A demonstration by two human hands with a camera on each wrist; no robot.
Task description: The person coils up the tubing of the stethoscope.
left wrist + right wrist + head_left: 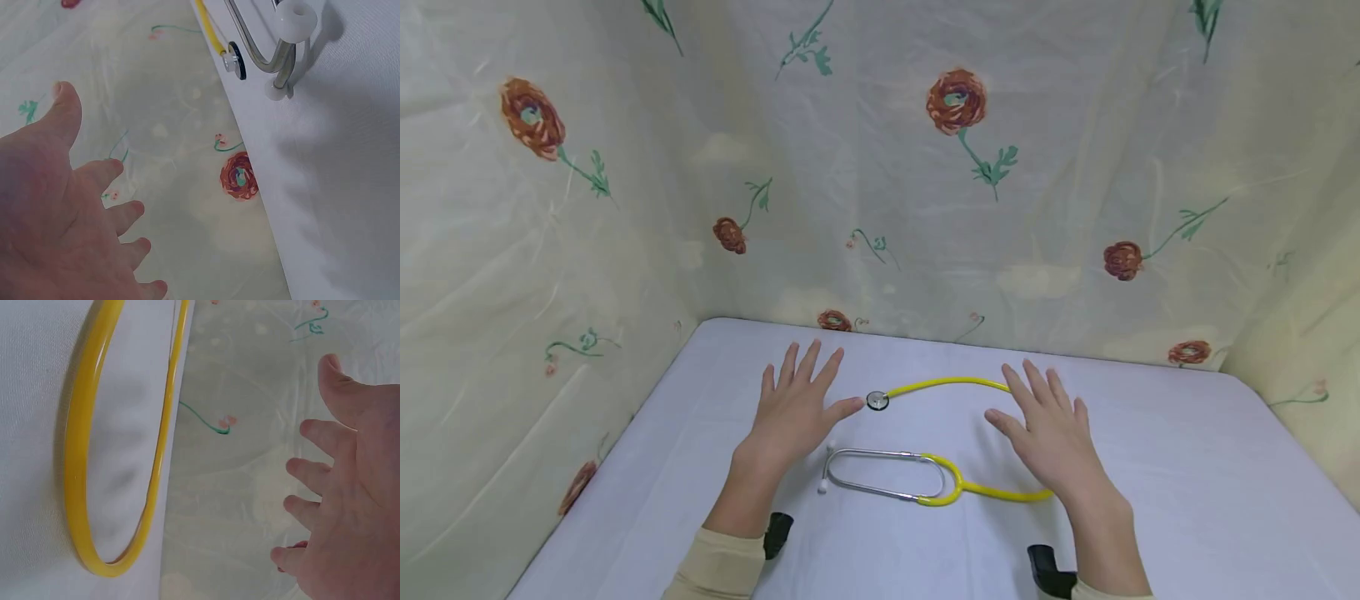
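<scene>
A stethoscope with yellow tubing (1000, 492) lies on the white table (865, 558). Its metal ear tubes (872, 453) point left, and the round chest piece (877, 401) lies behind them. My left hand (792, 417) is held above the table, fingers spread, its thumb near the chest piece in the head view. With fingers likewise spread, my right hand (1051, 433) hovers over the tubing and hides part of its bend from the head camera. In the right wrist view the yellow loop (76, 456) shows whole, apart from that hand. Neither hand holds anything.
Flower-patterned cloth (865, 167) hangs behind the table and along both sides. The table's far edge (955, 342) runs just beyond the stethoscope. Black wrist mounts (777, 535) show at both wrists, beside beige sleeves (718, 562).
</scene>
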